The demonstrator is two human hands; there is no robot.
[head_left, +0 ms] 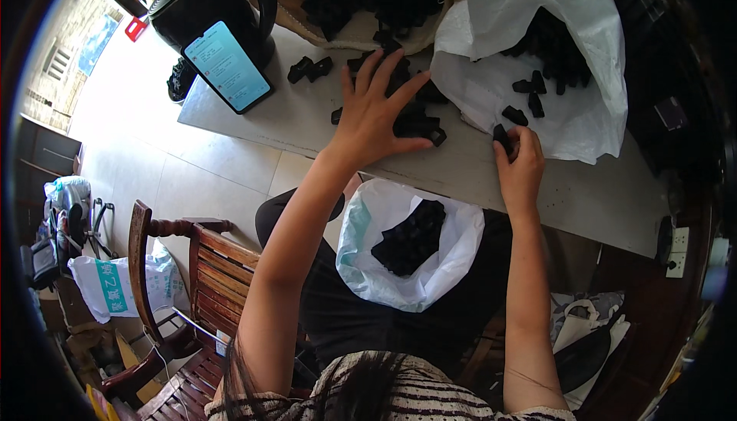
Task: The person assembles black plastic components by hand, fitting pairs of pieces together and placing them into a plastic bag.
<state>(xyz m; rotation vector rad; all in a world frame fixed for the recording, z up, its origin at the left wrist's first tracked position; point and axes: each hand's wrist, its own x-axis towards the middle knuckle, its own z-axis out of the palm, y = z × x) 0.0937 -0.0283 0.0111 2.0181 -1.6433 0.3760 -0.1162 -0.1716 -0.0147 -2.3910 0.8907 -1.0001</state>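
My left hand [374, 118] reaches over the grey table, fingers spread above a loose pile of small black parts [418, 122]; some of the pile is hidden beneath it. At the right, my right hand [523, 169] pinches one small black part [501, 138] between thumb and fingers, just at the mouth of a white plastic sack [610, 106]. Several like parts [535, 95] lie inside that sack. A white bag [353, 260] with its rim folded open rests on my lap, with a heap of black parts [414, 241] in it.
A brown sack [338, 37] of black parts stands at the table's far side. A phone [227, 68] leans against a black kettle [207, 6] at the table's left. Below left are a wooden chair [223, 256] and a white-and-green sack [123, 287].
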